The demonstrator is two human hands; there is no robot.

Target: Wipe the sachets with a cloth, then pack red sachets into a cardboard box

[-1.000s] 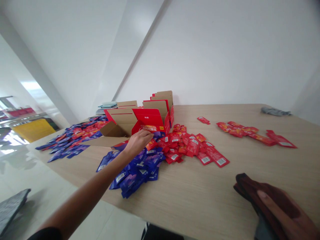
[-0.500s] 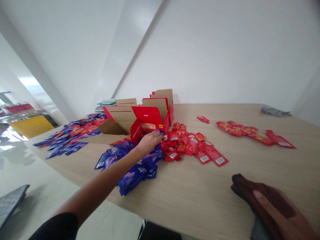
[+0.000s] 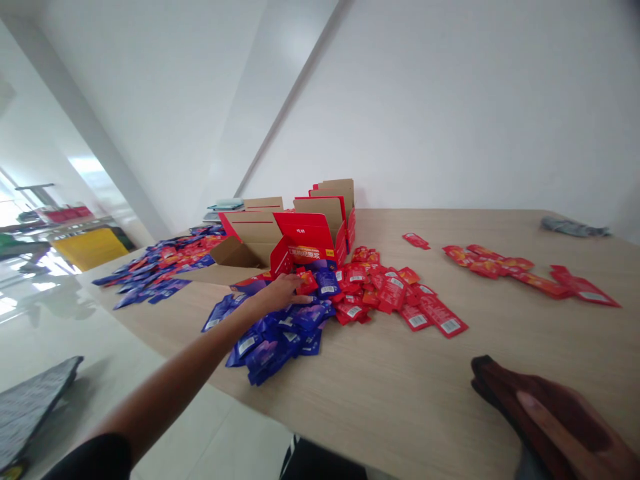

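My left hand (image 3: 281,294) reaches far forward over a heap of blue sachets (image 3: 273,333). Its fingers lie stretched out low, and their tips touch a red sachet (image 3: 306,281) at the edge of the red sachet pile (image 3: 395,297). Just beyond stands an open red cardboard box (image 3: 311,241) with its flaps up. At the bottom right my right hand (image 3: 575,437) rests flat on a dark brown cloth (image 3: 505,387) on the wooden table (image 3: 400,393), with one finger stretched along the cloth.
More blue and red sachets (image 3: 160,267) cover the table's far left end. A row of red sachets (image 3: 505,268) lies at the right, with a single one (image 3: 416,241) behind. A grey cloth (image 3: 575,228) sits at the far right. A dark flat object (image 3: 30,407) lies on the floor.
My left hand has drawn back from the box front and dropped onto the sachets. The camera view has shifted slightly left. My right hand stays on the cloth.
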